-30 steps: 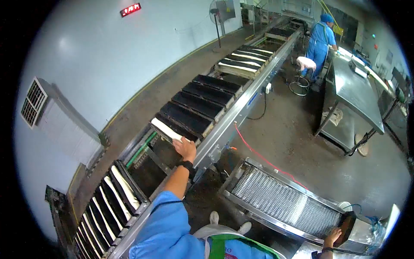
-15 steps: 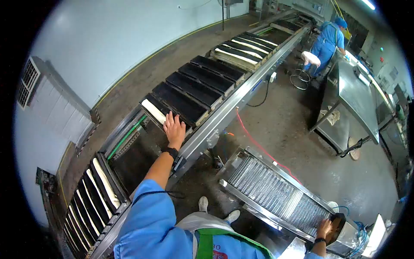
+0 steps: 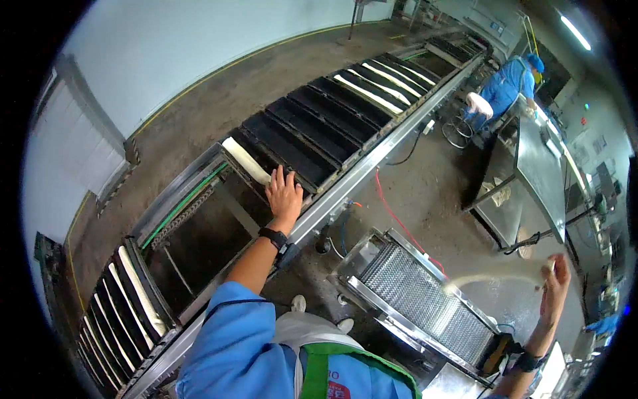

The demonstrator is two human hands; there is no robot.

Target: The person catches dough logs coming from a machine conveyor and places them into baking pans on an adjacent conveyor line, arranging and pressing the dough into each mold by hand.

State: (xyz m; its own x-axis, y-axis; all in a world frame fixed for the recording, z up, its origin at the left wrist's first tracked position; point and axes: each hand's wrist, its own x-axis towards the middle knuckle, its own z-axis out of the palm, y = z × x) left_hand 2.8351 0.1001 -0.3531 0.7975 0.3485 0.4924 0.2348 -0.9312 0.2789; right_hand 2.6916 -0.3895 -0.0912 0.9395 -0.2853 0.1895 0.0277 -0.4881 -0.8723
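My left hand [image 3: 284, 196] lies with its fingers spread on the near end of a dough strip [image 3: 246, 159] in the first of a row of dark trays [image 3: 292, 146] on the conveyor. Over on the right, my right hand [image 3: 557, 279] is raised beyond the end of the metal mesh belt [image 3: 425, 292]. Its fingers are closed on one end of a pale dough strip [image 3: 495, 276], which stretches leftward through the air above the belt and is blurred by motion.
Trays with dough strips [image 3: 113, 312] stand at the lower left, past a gap in the conveyor [image 3: 199, 229]. More filled trays [image 3: 385, 83] lie farther up. A co-worker [image 3: 502, 90] bends at a steel table [image 3: 541, 173]; a stool [image 3: 458, 130] stands nearby.
My right hand has risen from the end of the mesh belt with a dough strip in its grip. My left hand stays at the first tray's strip. The view has shifted.
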